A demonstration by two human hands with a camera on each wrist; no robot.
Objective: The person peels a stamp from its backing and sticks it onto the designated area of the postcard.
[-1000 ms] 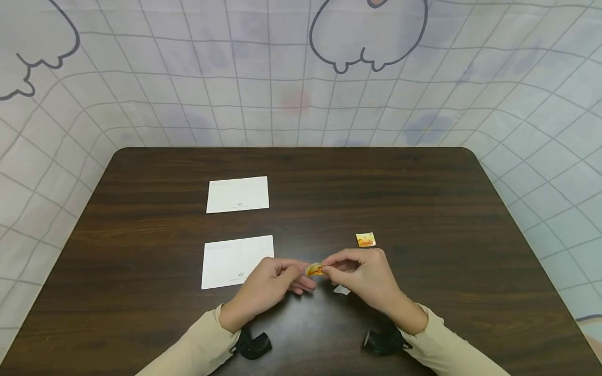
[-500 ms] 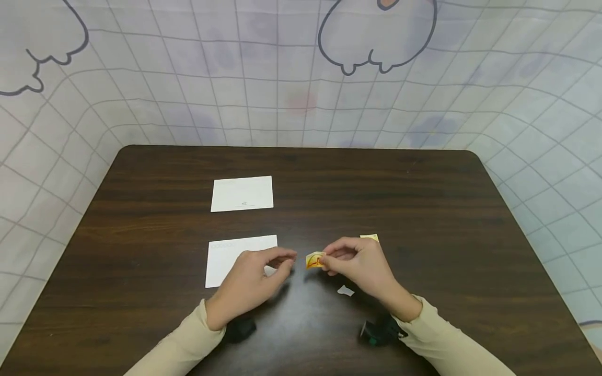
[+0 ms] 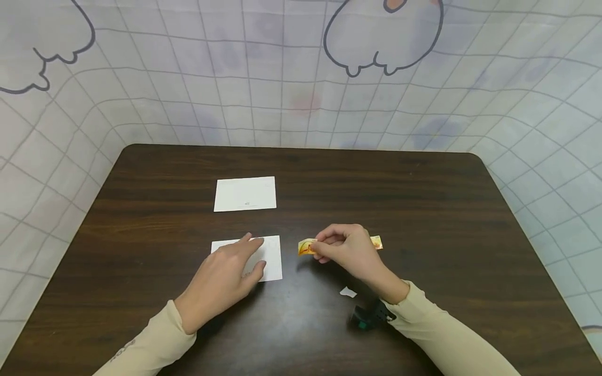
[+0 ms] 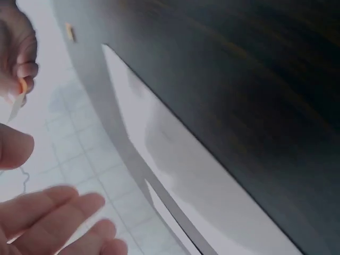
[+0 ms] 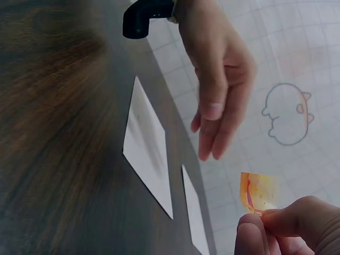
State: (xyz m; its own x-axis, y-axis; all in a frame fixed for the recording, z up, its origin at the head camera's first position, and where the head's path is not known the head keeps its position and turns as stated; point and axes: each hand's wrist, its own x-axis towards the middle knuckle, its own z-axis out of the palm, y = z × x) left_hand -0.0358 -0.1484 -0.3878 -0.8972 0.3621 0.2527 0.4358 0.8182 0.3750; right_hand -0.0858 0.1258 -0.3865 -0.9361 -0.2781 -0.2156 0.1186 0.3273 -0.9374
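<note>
Sleeves (image 3: 155,334), one pair, cream: yours, at the near edge.

Wrist device (image 3: 369,315), one, black: strapped beneath your right wrist.

Paper scrap (image 3: 348,292), one, white, irregular: loose on the table (image 3: 432,219), near your right wrist; perhaps a leftover, set aside with no care for its angle.

Left hand (image 3: 223,277), yours: fingers extended and spread, thumb apart, holding nothing. It hangs over the near card (image 3: 271,258); the right wrist view shows a gap between, so you seem to be keeping weight off it.

Near card, white, flat: partly hidden by that hand, presumably laid close for easy reach.

Right hand (image 3: 352,253), yours: thumb and forefinger pinched together on the yellow slip (image 3: 307,247), the other fingers folded in.

Yellow slip, one, printed, slightly curled: held above the table, right of the near card. You grip one edge only, which likely keeps most of its face uncovered; the free end points left.

Second slip (image 3: 377,242), yellow, on the table: just beyond your right hand, partly hidden, apparently parked on that hand's side.

Far card (image 3: 245,194), white, faint small mark: roughly in line behind the near one, seemingly kept out of the way.

Backdrop (image 3: 263,78), pale, gridded: behind everything.
</note>
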